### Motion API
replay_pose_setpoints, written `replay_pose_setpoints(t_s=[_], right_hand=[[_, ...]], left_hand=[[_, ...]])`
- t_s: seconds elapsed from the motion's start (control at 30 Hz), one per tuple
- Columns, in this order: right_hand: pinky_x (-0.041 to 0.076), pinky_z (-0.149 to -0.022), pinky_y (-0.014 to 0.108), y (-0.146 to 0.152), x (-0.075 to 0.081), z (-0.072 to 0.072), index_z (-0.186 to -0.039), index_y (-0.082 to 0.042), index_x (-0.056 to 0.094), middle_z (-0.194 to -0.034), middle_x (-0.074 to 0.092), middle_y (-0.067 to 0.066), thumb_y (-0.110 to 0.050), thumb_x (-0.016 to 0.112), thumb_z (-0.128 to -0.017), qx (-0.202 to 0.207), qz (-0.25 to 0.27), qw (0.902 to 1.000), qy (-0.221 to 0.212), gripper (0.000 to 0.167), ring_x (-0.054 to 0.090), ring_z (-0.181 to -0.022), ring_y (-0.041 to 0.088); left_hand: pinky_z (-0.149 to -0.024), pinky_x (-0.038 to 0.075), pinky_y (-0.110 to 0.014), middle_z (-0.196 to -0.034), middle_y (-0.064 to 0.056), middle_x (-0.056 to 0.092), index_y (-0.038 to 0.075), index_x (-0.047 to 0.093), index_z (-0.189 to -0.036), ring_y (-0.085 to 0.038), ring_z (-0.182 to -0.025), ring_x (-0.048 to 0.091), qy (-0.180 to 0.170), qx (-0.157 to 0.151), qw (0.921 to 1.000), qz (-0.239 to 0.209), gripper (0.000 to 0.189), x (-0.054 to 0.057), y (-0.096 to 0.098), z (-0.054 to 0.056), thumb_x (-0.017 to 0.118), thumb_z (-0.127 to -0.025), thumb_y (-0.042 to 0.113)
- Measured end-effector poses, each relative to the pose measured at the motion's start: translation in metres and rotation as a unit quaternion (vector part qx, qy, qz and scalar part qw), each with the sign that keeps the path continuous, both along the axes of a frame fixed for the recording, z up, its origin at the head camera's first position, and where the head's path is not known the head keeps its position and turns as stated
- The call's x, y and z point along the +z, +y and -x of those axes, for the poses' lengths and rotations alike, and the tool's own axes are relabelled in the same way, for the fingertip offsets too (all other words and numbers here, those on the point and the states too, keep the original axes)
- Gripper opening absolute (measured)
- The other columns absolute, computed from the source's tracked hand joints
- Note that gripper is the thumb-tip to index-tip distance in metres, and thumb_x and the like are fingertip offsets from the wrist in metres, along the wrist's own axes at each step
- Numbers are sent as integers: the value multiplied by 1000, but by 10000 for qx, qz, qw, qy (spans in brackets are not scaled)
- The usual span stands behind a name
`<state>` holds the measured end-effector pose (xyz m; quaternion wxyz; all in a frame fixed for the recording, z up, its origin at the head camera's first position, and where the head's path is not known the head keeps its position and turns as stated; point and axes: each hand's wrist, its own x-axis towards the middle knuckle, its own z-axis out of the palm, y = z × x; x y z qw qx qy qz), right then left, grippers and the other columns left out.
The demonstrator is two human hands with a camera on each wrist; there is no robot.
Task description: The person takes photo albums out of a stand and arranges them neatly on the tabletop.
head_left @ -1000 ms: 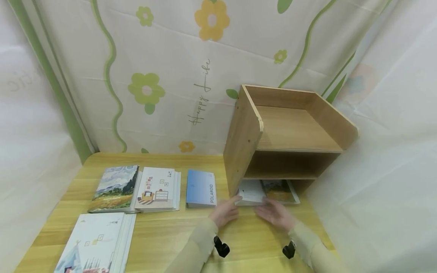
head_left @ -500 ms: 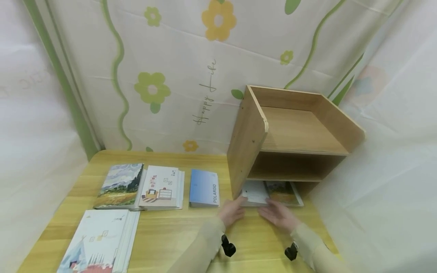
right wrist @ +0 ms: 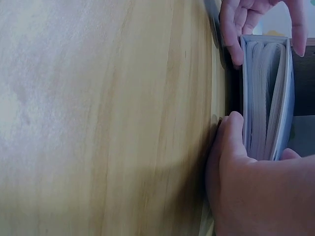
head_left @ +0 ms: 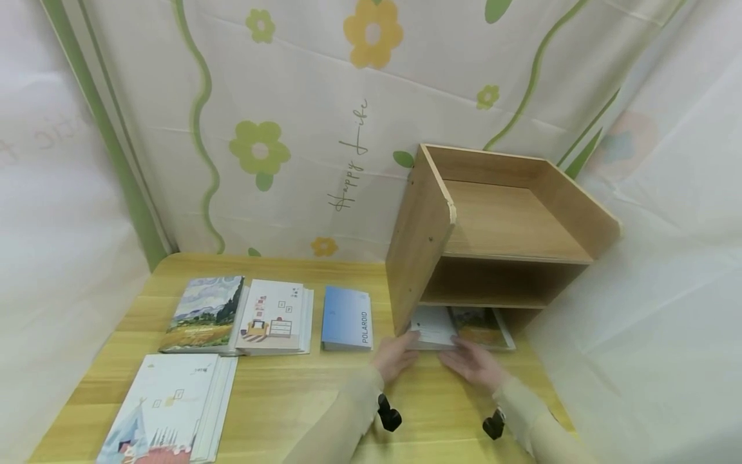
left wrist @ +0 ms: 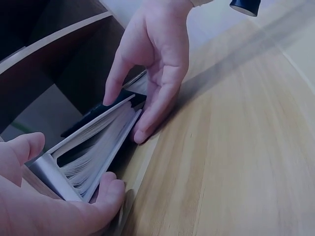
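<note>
A white photo album [head_left: 435,327] lies in the bottom compartment of a wooden shelf [head_left: 414,258], at its left side, the front edge at the opening. My left hand [head_left: 396,356] grips its left front corner, thumb above and fingers below, as the left wrist view shows on the album's pages [left wrist: 93,157]. My right hand [head_left: 472,364] holds its right front part between thumb and fingers; the right wrist view shows this hand [right wrist: 261,187] on the near end of the page block [right wrist: 263,98]. Beside it, to the right, lies an album with a painted landscape cover [head_left: 478,327].
To the left on the wooden table [head_left: 290,406] lie a landscape-cover album [head_left: 203,312], a white album with an armchair drawing [head_left: 272,316], a blue POLAROID album [head_left: 346,317] and a larger white album with a tent drawing [head_left: 159,406]. A printed curtain [head_left: 301,84] hangs behind.
The head view has shifted slightly, so everything appears a little further right. Both hands keep hold of the white photo album, with hardly any visible motion.
</note>
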<state>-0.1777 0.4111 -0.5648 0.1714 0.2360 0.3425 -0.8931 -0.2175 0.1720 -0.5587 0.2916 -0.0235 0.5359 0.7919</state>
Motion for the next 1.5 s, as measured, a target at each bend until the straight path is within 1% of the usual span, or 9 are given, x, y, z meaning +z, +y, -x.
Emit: replay_pose_setpoints(t_s=[0.43,0.63,0.73,0.9,1.03,1.17,1.27,1.4,1.5], right_hand=[[32,-111,45,-3,-2,0,-126,2,41,-133,40,34,-7,48,-104,-209,-265,9994,-6,25,43,-129,42],[31,-112,45,-2,2,-5,-118,3,52,-125,48,34,-7,44,-105,20,-387,9992,117,19,48,-125,42],[33,-111,46,-4,4,-7,-121,4,49,-120,53,33,-7,43,-105,99,-708,9974,130,20,49,-123,42],[37,-108,48,-9,5,-7,-135,5,32,-118,53,33,-7,46,-103,-16,-1178,9930,-18,37,55,-115,42],[40,-104,50,-11,4,-7,-146,3,18,-127,42,38,-10,47,-103,-25,-1468,9891,-64,53,57,-111,44],[38,-106,52,-11,4,-7,-152,4,6,-139,25,43,-14,44,-105,279,-1783,9834,198,63,48,-121,50],[36,-107,50,-9,7,-7,-152,8,3,-141,25,43,-12,41,-106,609,-2010,9766,454,63,45,-125,49],[37,-107,48,-6,11,-5,-142,16,23,-121,50,32,-7,40,-106,898,-1991,9742,561,46,57,-114,38],[38,-106,48,-4,9,-2,-126,11,40,-108,58,19,-4,39,-105,914,-1771,9784,540,26,62,-105,31]], left_hand=[[-94,51,-46,-135,-43,40,-24,15,-141,-43,-112,59,-39,96,9986,513,93,-4,1,2,72,-91,28],[-92,52,-45,-134,-39,42,-22,20,-141,-37,-107,63,94,88,9935,1134,97,1,-1,-3,74,-88,37],[-90,53,-44,-133,-35,46,-20,28,-140,-34,-104,64,195,96,9896,1421,92,3,-2,-6,74,-87,39],[-88,54,-44,-132,-36,47,-20,34,-138,-36,-104,64,169,139,9912,1306,84,5,0,-10,74,-87,34],[-89,54,-47,-129,-40,47,-22,34,-136,-42,-106,63,81,157,9941,1071,80,5,1,-12,74,-88,27],[-88,54,-48,-124,-41,50,-24,30,-136,-45,-104,63,4,150,9956,926,81,6,1,-14,74,-88,24],[-87,55,-48,-124,-42,48,-25,24,-137,-45,-102,64,-45,180,9956,923,86,8,2,-14,74,-88,24],[-86,55,-47,-127,-44,44,-24,20,-139,-43,-101,65,-61,226,9943,1041,90,7,3,-15,75,-87,25],[-87,55,-47,-131,-44,41,-24,19,-140,-42,-102,65,-58,268,9930,1147,92,7,2,-16,76,-87,26]])
